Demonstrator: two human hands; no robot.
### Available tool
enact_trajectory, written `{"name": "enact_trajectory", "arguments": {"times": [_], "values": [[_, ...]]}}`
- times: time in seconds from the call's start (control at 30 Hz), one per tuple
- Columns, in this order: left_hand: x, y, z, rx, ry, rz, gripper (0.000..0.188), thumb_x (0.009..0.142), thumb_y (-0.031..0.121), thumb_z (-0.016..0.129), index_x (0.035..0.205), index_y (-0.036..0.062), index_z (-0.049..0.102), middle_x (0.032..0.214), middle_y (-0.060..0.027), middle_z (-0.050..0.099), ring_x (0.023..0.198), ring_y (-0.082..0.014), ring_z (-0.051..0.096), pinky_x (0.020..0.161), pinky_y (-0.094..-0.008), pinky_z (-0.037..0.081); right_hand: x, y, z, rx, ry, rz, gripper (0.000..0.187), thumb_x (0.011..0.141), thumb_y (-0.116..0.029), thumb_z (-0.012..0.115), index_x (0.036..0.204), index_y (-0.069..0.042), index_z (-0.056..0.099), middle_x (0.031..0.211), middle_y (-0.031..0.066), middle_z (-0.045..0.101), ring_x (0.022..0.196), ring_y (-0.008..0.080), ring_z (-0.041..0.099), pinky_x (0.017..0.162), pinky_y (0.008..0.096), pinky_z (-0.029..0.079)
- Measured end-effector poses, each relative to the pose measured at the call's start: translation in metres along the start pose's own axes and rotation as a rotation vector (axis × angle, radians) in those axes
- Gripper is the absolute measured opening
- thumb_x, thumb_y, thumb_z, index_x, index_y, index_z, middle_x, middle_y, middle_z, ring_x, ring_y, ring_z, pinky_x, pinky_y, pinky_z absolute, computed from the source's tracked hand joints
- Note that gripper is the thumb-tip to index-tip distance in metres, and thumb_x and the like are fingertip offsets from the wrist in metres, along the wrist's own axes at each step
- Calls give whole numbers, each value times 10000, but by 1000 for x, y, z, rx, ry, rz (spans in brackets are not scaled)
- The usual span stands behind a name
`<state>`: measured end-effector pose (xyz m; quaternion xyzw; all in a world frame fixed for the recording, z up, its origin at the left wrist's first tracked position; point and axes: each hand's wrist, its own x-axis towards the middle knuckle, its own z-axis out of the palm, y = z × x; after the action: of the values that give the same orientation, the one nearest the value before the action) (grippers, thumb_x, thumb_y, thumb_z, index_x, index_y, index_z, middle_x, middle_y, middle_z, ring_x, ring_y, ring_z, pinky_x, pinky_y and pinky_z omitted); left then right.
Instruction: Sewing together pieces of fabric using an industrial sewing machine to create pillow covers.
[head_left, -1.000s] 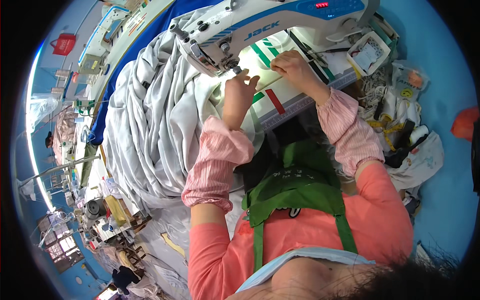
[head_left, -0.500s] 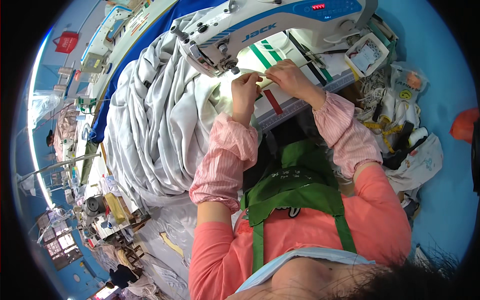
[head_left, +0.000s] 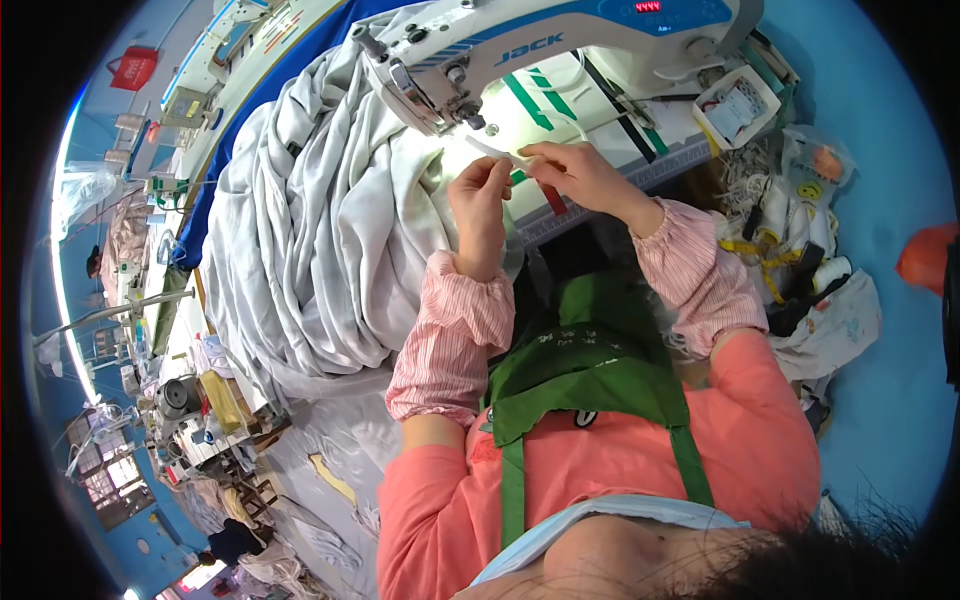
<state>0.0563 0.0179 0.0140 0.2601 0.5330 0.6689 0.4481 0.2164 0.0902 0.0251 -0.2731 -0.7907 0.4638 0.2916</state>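
Note:
A narrow white fabric strip (head_left: 488, 149) is pinched between my two hands, its free end pointing up toward the needle area of a white and blue sewing machine (head_left: 600, 40). My left hand (head_left: 478, 205) is closed, thumb against fingertips, at the strip's lower part. Closed from the other side, my right hand (head_left: 585, 178) grips the strip with bent fingers. A large heap of light grey fabric (head_left: 310, 220) lies gathered on the table left of my left hand. Under my right hand, a red strip (head_left: 553, 199) lies by the table's front edge.
A ruler strip (head_left: 640, 185) runs along the table's front edge. Green tapes (head_left: 528, 102) lie beneath the machine arm. A white box of small parts (head_left: 737, 107) stands at the right. Thread spools and scraps (head_left: 800, 235) are heaped beyond my right arm.
Both hands have drawn back from the needle area toward my body. The white strip now shows beyond my fingertips. My right hand has come down closer to the red strip.

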Motion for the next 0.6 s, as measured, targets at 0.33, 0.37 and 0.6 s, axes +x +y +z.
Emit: {"name": "enact_trajectory", "arguments": {"times": [0.33, 0.37, 0.6], "values": [[-23, -1, -12, 125, -112, 80, 94, 841, 53, 652, 862, -33, 685, 710, -6, 629, 593, -54, 498, 534, -208, 386, -15, -20, 36, 290, 154, 127, 172, 911, -122, 610, 872, 42, 646, 738, 65, 678, 670, 130, 684, 591, 248, 529], [-24, -1, -13, 124, -124, 91, 99, 842, 50, 650, 867, -39, 685, 711, -5, 630, 595, -56, 498, 539, -210, 390, -17, -20, 38, 287, 165, 81, 172, 911, -122, 610, 872, 42, 646, 738, 65, 678, 670, 130, 684, 591, 248, 529], [-30, 4, -13, 162, -122, 172, 98, 845, 34, 642, 868, -55, 676, 709, -15, 634, 608, -70, 530, 550, -215, 418, -18, -21, 46, 387, 205, 126, 182, 906, -127, 619, 887, 54, 626, 693, 72, 652, 655, 129, 673, 583, 251, 521]]}}
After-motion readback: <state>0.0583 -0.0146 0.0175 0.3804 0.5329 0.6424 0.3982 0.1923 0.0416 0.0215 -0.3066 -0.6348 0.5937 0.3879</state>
